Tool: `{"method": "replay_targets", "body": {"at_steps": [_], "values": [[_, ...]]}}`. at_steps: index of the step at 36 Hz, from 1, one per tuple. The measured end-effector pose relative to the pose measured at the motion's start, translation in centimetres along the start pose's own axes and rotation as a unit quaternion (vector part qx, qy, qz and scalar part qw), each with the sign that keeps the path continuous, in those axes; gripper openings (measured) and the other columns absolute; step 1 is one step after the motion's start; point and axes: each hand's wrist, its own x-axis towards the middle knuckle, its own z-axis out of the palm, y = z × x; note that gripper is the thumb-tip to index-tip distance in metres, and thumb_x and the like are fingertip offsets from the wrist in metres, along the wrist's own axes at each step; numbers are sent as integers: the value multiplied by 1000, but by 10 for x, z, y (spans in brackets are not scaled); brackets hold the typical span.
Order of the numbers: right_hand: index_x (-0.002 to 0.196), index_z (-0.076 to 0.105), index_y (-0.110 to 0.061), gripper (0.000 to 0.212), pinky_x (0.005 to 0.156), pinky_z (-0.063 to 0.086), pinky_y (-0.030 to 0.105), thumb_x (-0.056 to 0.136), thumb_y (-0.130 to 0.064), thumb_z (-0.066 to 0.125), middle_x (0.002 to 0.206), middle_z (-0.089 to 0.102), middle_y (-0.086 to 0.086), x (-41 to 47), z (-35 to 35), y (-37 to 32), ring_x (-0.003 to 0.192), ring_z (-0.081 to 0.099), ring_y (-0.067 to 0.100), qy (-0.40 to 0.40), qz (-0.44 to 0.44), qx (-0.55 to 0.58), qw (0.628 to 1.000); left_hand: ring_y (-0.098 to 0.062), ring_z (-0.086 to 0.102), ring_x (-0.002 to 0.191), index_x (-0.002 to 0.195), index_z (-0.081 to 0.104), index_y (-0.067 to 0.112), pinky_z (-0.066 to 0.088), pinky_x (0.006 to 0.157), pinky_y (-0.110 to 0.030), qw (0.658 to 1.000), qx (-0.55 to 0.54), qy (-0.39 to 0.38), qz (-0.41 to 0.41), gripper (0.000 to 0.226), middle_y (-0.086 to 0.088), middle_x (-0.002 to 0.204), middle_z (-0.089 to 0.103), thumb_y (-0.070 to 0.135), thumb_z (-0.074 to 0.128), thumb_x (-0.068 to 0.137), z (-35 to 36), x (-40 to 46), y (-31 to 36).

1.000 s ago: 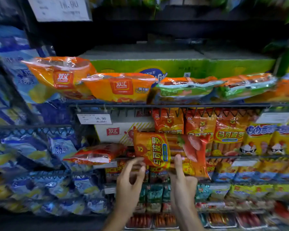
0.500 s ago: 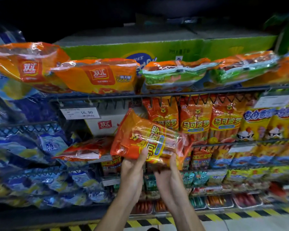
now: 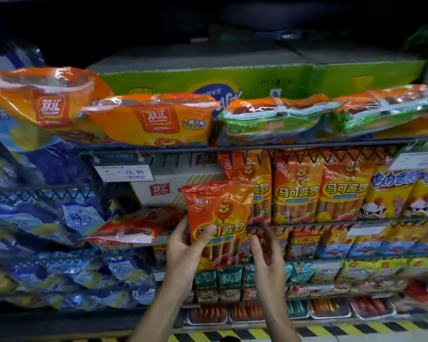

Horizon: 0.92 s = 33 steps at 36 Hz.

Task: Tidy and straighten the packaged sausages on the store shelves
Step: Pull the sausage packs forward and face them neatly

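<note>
An orange-red sausage pack with a lion picture [image 3: 219, 213] stands upright in front of the second shelf. My left hand [image 3: 185, 248] grips its lower left edge, thumb across the front. My right hand [image 3: 266, 253] is at the pack's lower right edge, fingers straight, touching it or just off it. Behind it, matching upright packs [image 3: 298, 186] stand in a row. Another red pack [image 3: 131, 227] lies flat to the left on the same shelf.
Big orange sausage bags [image 3: 153, 119] and green-labelled bags [image 3: 277, 117] lie on the top wire shelf [image 3: 232, 147] before a green carton [image 3: 257, 77]. A 16.90 price tag [image 3: 124, 172] hangs left. Blue bags [image 3: 47, 230] fill the left rack. Yellow packs [image 3: 403, 193] stand right.
The pack was lying sideways in both hands; it has been turned upright. My right hand has loosened from it. The view has dropped slightly, showing the striped floor edge.
</note>
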Motion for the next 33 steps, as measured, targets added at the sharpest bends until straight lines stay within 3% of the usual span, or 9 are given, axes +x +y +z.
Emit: {"method": "replay_targets", "body": {"at_steps": [3,6,9,12,15,20,24,27,33], "values": [[136,41,-62,44,112,36,33,98,-45,54,152,37,-26,1,1,-8,143,34,-2,-9,-57,-29,998,-18,69,111,114,72,35,51,99,-43,1000,3,-9,7,71,3,117,75,70,86,53,-2,0,-1],[143,38,-51,49,107,40,18,99,-38,54,143,43,-39,8,1,-21,136,39,-11,-102,-73,-23,992,-19,69,112,120,69,28,52,98,-43,1000,3,-18,17,78,1,118,74,70,85,57,-4,3,2],[150,36,-43,53,115,38,27,101,-45,55,149,43,-30,18,6,-25,141,37,-3,-152,-80,-67,983,-14,68,114,124,67,25,53,95,-32,998,32,-35,42,77,5,119,74,71,80,63,-5,6,8],[148,37,-40,52,111,40,19,100,-39,57,142,48,-30,27,12,-35,138,39,-6,-154,-82,-70,982,-9,65,116,127,63,28,51,93,-17,994,62,-48,70,65,11,121,72,66,73,76,-6,9,14],[131,42,-47,44,99,43,7,99,-22,61,110,59,-45,31,16,-44,117,45,-26,-128,-90,-64,986,-9,59,126,137,55,24,47,103,-22,990,81,-73,87,47,11,131,66,44,61,95,-8,14,16],[120,46,-53,50,96,39,1,97,-12,65,105,52,-57,32,28,-52,111,49,-27,-92,-133,-41,986,-10,51,135,148,43,23,40,113,-32,985,85,-84,122,48,10,141,58,31,49,102,-13,21,21],[123,52,-45,47,93,42,3,95,-9,66,114,63,-38,33,35,-56,112,54,-21,-64,-159,-9,985,-11,57,128,144,45,25,45,106,-25,986,40,-63,146,45,12,133,64,22,49,99,-12,18,27],[138,54,-25,46,95,41,3,95,-12,66,129,61,-14,34,39,-57,114,52,-22,-64,-152,12,986,-11,58,125,141,47,27,46,104,-25,985,26,-58,163,43,14,128,66,21,48,98,-11,21,30],[139,48,-32,48,96,41,3,97,-18,65,131,54,-25,46,47,-44,114,49,-25,-65,-139,15,988,-9,55,129,142,44,32,44,105,-23,983,30,-42,176,44,16,133,63,22,49,99,-8,30,21]]}}
